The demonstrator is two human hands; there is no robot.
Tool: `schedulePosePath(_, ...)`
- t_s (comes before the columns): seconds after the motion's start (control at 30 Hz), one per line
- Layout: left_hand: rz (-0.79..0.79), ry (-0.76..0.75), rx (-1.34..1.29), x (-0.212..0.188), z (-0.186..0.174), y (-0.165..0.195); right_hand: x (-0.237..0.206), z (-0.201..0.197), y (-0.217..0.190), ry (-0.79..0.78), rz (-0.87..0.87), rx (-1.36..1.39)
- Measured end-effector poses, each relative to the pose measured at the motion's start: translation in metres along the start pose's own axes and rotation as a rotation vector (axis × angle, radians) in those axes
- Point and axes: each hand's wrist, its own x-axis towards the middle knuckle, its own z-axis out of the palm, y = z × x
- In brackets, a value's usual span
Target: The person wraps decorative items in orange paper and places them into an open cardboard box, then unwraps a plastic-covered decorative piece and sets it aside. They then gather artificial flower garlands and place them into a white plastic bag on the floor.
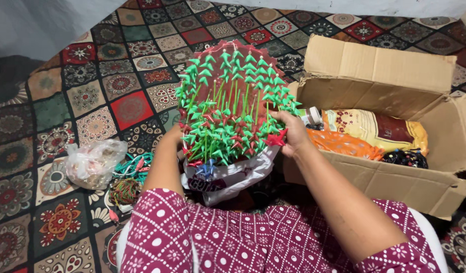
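Between both hands, left grip (173,137) and right grip (292,132) clasp fan-shaped bundle of green and red folded-paper sticks (233,108) by its sides.

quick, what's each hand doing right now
Left hand: mostly hidden behind the round bundle of green and red paper-tipped sticks, grip cannot be told.
Right hand: closed on the bundle's right edge.

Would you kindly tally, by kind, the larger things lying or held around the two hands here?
Cardboard boxes: 1
Green-and-red craft bouquets, gripped by the left hand and right hand: 1
Crumpled clear plastic bags on the floor: 1
Piles of coloured bands or cords: 1
Yellow packets inside the box: 1
Total: 5
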Motion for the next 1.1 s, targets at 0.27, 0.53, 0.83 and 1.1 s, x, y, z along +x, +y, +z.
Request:
schedulePosePath(0.27,0.286,0.358,0.160,-0.025,-0.029,-0.024,0.005,0.034,0.002,0.072,-0.108,-0.037)
schedulePosePath(0.53,-0.009,0.167,-0.346,-0.033,-0.031,-0.014,0.008,0.049,0.000,0.064,-0.142,-0.032)
schedulePosePath(0.83,0.114,0.242,-0.706,-0.034,-0.027,-0.006,0.013,0.043,-0.013,0.135,-0.196,-0.024)
schedulePosePath(1.1,0.186,0.118,-0.836,-0.045,-0.042,0.024,0.028,0.049,-0.034,0.328,-0.243,-0.096)
